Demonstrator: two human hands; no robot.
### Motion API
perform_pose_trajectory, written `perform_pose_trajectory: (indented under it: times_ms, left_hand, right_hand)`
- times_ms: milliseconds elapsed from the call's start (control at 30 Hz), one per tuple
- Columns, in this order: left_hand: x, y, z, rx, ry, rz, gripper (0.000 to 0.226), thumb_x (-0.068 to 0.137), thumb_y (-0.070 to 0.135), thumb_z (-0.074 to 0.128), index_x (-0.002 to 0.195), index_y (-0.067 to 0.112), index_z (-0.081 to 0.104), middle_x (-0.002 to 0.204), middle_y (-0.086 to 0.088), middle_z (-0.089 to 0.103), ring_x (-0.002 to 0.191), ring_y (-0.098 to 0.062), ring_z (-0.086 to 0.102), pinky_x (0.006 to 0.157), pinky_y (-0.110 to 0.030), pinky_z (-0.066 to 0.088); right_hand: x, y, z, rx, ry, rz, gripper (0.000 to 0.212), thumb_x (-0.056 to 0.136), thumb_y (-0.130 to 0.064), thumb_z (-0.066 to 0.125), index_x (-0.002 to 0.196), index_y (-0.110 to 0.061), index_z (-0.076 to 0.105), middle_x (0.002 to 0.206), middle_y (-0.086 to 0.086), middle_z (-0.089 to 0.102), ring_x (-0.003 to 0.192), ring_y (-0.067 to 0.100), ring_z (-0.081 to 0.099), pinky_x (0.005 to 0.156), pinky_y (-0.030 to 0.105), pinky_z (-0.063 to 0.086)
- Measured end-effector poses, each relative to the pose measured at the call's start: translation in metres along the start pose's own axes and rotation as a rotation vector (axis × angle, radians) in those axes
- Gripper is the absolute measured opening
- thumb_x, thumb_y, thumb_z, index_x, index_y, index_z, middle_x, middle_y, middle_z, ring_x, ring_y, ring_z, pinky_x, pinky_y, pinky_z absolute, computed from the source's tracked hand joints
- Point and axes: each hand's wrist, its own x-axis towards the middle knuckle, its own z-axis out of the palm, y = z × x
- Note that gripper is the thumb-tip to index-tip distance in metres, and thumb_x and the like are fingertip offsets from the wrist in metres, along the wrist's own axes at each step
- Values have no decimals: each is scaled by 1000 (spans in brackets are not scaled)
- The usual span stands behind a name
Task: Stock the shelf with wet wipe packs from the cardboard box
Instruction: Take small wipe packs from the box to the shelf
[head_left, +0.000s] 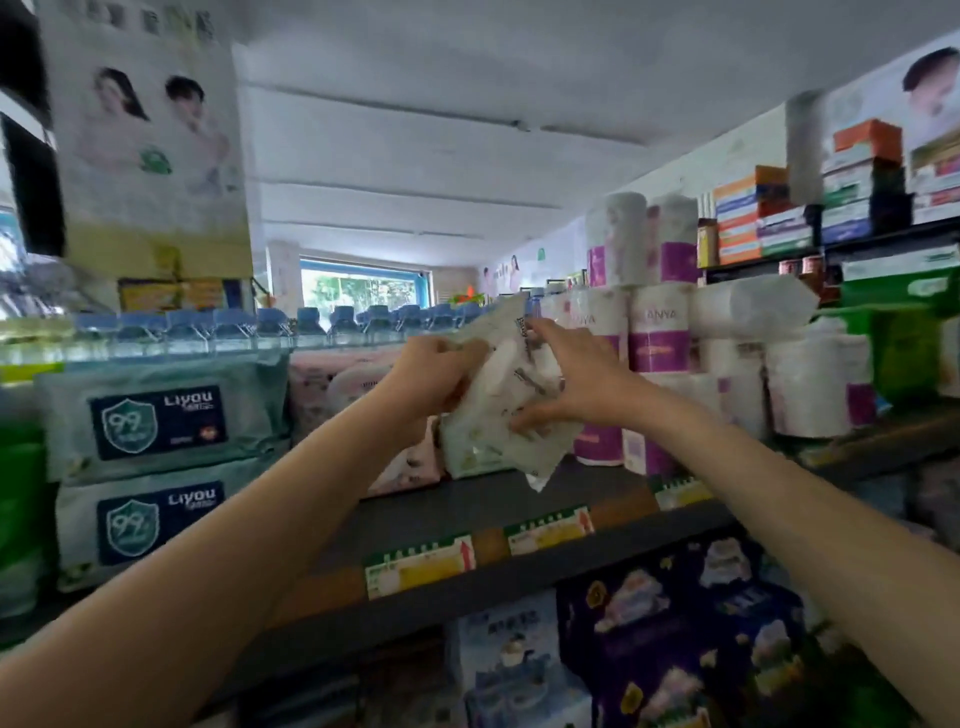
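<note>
Both hands hold one white and pale green wet wipe pack (506, 395), tilted, above the dark shelf board (467, 499). My left hand (434, 371) grips its left edge. My right hand (563, 374) is spread over its right face, fingers at top and bottom. Under it another pale green pack (470, 452) stands on the shelf, with pink packs (410, 462) just to its left. The cardboard box is out of view.
Two stacked teal Liyou wipe packs (161, 421) fill the shelf's left. Purple and white paper rolls (660, 338) stand close on the right. Water bottles (311, 327) line the back. Price tags (421, 564) run along the shelf edge, with boxed goods (675, 639) below.
</note>
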Motion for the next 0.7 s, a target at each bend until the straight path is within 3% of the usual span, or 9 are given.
perform_pose_trajectory:
  times_ms: [133, 267, 367, 467, 567, 700]
  left_hand:
    - [35, 1, 3, 73, -12, -14, 21, 92, 19, 54, 74, 8, 53, 63, -4, 51, 52, -13, 50, 49, -24, 45]
    - [65, -21, -3, 12, -124, -213, 13, 95, 20, 49, 96, 8, 55, 84, -5, 57, 70, -14, 56, 66, -26, 50]
    - [84, -41, -9, -40, -118, -298, 15, 96, 19, 46, 106, 11, 54, 82, -2, 57, 60, -10, 55, 62, -22, 51]
    - [99, -66, -5, -93, -48, -358, 24, 95, 16, 49, 118, 9, 54, 102, -6, 61, 80, -17, 60, 68, -25, 54]
    - [112, -97, 5, -76, 39, -381, 32, 91, 0, 51, 122, 3, 46, 121, -13, 55, 103, -24, 60, 70, -28, 57]
    - [122, -127, 8, 146, -123, -453, 39, 85, -9, 53, 121, 5, 51, 122, -13, 61, 105, -24, 63, 71, -27, 59]
  right_hand:
    - [31, 34, 18, 370, -168, -6, 75, 71, -27, 79, 133, -23, 37, 122, -4, 56, 112, 15, 55, 84, 19, 47]
    - [60, 73, 42, 657, -313, 74, 49, 76, -18, 73, 118, -19, 49, 112, 2, 65, 102, 20, 65, 87, 37, 55]
    - [86, 87, 64, 805, -330, 159, 41, 78, -15, 71, 113, -15, 50, 104, 4, 66, 92, 20, 67, 79, 33, 57]
    - [107, 95, 90, 949, -303, 309, 35, 81, -12, 69, 110, -9, 50, 102, 8, 65, 88, 20, 65, 74, 33, 57]
    - [117, 101, 113, 804, -369, 325, 42, 76, -18, 74, 112, -8, 54, 111, 9, 66, 100, 23, 64, 90, 42, 52]
    - [118, 108, 117, 377, -515, 268, 47, 77, -27, 74, 118, -10, 58, 120, 3, 63, 112, 20, 58, 102, 34, 44]
